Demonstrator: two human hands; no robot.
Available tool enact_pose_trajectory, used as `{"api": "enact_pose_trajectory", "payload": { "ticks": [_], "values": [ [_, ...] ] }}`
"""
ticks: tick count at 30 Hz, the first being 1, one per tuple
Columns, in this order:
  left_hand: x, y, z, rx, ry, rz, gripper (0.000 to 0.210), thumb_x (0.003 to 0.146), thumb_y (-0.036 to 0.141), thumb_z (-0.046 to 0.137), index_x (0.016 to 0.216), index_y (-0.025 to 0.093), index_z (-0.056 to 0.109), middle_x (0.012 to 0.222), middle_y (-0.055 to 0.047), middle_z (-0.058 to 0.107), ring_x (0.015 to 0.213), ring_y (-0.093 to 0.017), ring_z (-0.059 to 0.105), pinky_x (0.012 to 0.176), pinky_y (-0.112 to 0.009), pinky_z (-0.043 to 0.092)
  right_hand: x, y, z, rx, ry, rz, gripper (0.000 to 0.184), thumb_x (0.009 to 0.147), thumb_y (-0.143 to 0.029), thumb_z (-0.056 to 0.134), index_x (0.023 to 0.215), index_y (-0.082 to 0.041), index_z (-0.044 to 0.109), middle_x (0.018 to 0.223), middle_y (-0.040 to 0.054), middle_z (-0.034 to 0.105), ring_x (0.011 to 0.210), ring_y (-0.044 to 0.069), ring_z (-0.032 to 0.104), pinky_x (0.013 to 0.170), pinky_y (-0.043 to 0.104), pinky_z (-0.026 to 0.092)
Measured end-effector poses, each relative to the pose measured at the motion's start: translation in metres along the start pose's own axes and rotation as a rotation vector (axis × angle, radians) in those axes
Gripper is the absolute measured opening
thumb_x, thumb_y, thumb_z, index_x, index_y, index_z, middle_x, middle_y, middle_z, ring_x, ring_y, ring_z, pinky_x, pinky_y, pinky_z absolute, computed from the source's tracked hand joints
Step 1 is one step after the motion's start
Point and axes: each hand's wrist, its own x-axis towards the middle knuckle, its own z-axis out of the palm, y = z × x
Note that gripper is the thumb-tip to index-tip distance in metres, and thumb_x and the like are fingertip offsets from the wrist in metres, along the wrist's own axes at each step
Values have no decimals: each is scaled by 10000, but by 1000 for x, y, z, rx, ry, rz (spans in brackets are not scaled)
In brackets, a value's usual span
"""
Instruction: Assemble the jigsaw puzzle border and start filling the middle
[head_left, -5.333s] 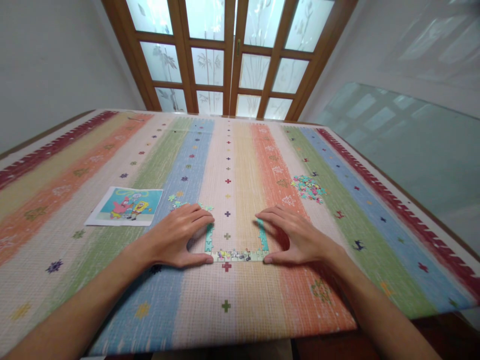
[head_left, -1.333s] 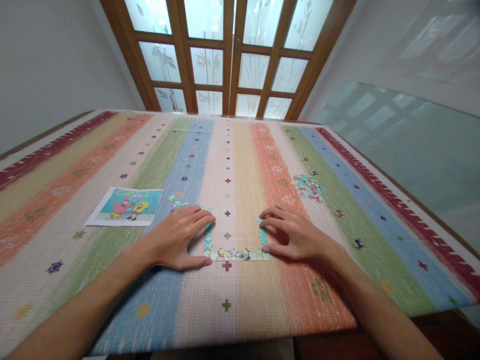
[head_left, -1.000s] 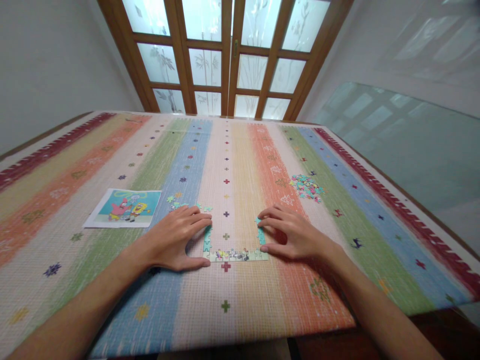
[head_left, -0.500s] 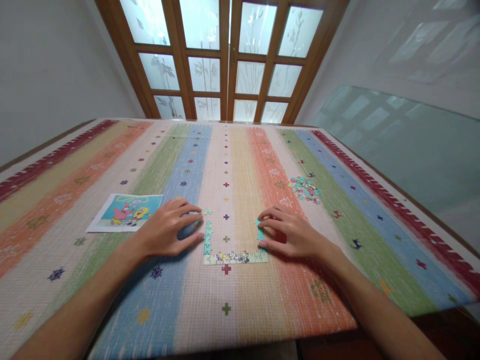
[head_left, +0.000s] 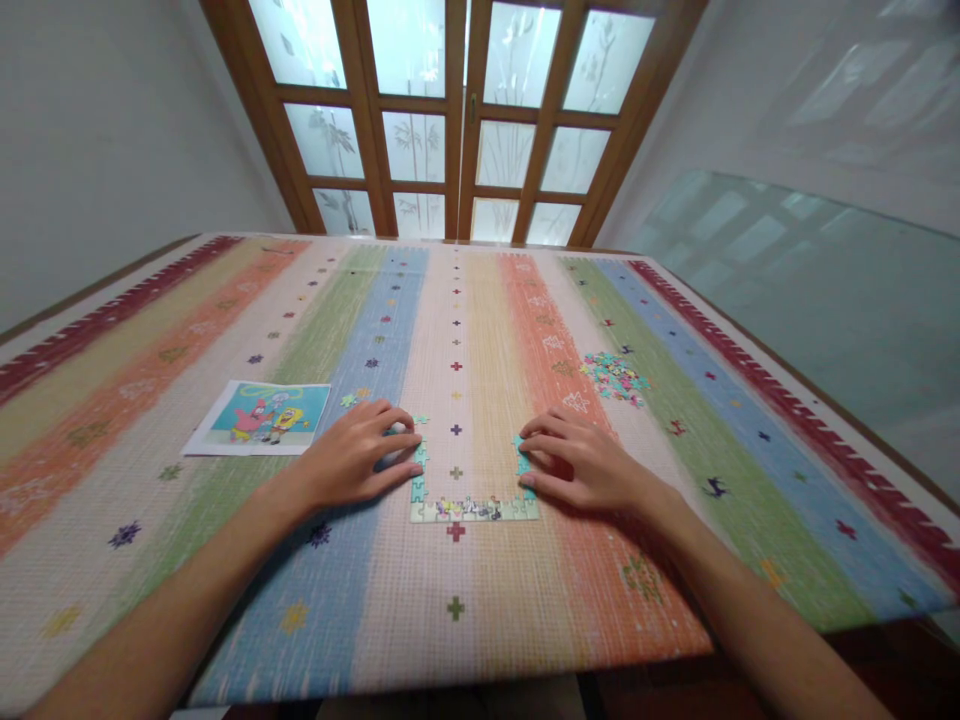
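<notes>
A partly joined jigsaw puzzle [head_left: 474, 510] lies flat on the cloth as a U-shaped border, with a pale bottom row carrying small figures and a teal column up each side. My left hand [head_left: 361, 450] rests at the left column, its fingers apart and the fingertips touching the teal pieces. A loose-looking teal piece [head_left: 422, 420] sits at the top of that column, just beyond the fingers. On the other side, my right hand [head_left: 581, 460] has spread, bent fingers on the right column and partly covers it. Neither hand grasps a piece that I can see.
A printed cartoon picture [head_left: 262, 418] lies left of my left hand. Farther off on the right is a pile of loose puzzle pieces [head_left: 615, 376]. A greenish piece [head_left: 348, 400] lies behind my left hand. A striped tablecloth [head_left: 495, 600] covers the table.
My left fingertips have moved right, onto the left column of the puzzle. My right hand stays at the right column. The view has shifted slightly.
</notes>
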Motion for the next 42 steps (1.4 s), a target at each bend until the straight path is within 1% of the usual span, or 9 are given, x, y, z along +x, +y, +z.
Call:
{"api": "enact_pose_trajectory", "payload": {
  "ticks": [9, 16, 20, 25, 27, 31, 34, 39, 42],
  "values": [
    [0, 1, -1, -17, 16, 7, 291, 1046, 460, 561, 1104, 216, 709, 1104, -79, 700, 968, -251, 611, 863, -407, 460, 1, 0, -1, -4, 3, -6, 205, 988, -390, 656, 1031, -194, 696, 1075, 109, 711, 979, 254, 618, 871, 424, 509],
    [1, 0, -8, 34, 40, -51, 284, 1059, 439, 514, 1108, 228, 698, 1071, -70, 716, 950, -243, 615, 869, -413, 490, 1, 0, -2, -3, 4, -1, 188, 983, -378, 661, 1045, -203, 690, 1087, 110, 711, 990, 256, 625, 880, 428, 513],
    [-1, -11, -9, 127, 113, -115, 290, 1069, 358, 467, 1144, 201, 699, 1048, -98, 728, 943, -260, 619, 850, -428, 504, 1, -2, -3, -14, 2, 4, 173, 986, -369, 655, 1042, -210, 694, 1077, 106, 711, 975, 251, 624, 876, 421, 511],
    [-6, -24, -7, 127, 124, -145, 279, 1056, 276, 450, 1151, 185, 696, 1016, -107, 740, 944, -267, 627, 842, -431, 519, 1, -3, -3, -24, 15, 11, 173, 991, -373, 652, 997, -205, 693, 1064, 105, 713, 965, 255, 616, 859, 419, 498],
    [-8, -28, -8, 122, 116, -141, 289, 1026, 202, 439, 1170, 182, 689, 1022, -110, 742, 953, -268, 628, 843, -432, 526, 1, -3, -2, -29, 27, 2, 181, 995, -380, 648, 983, -205, 691, 1061, 105, 715, 955, 254, 613, 849, 418, 494],
    [-12, -37, -13, 114, 98, -155, 404, 927, 72, 422, 1214, 197, 678, 1042, -103, 746, 977, -267, 627, 858, -438, 537, 1, -2, -2, -38, 35, -1, 182, 1005, -375, 632, 968, -206, 688, 1041, 101, 716, 932, 247, 612, 834, 413, 491],
    [-16, -46, -17, 94, 106, -204, 424, 904, 68, 426, 1200, 220, 689, 1042, -93, 748, 977, -266, 634, 872, -449, 546, 1, -3, -2, -47, 22, 15, 189, 1008, -375, 626, 941, -209, 686, 1028, 101, 714, 926, 248, 608, 836, 419, 490],
    [-22, -56, -21, 80, 143, -254, 453, 875, 67, 414, 1207, 202, 692, 1104, -107, 737, 1049, -274, 622, 915, -460, 554, 1, -2, -3, -55, 8, 15, 206, 1025, -374, 603, 924, -213, 683, 1025, 99, 708, 934, 248, 606, 842, 416, 490],
    [-26, -64, -22, 97, 114, -249, 433, 868, 92, 434, 1182, 220, 704, 1086, -97, 739, 1037, -274, 614, 919, -465, 549, 1, -1, -3, -61, 2, 17, 202, 1028, -371, 599, 931, -216, 685, 1019, 95, 706, 932, 246, 609, 840, 412, 490]
  ]
}}
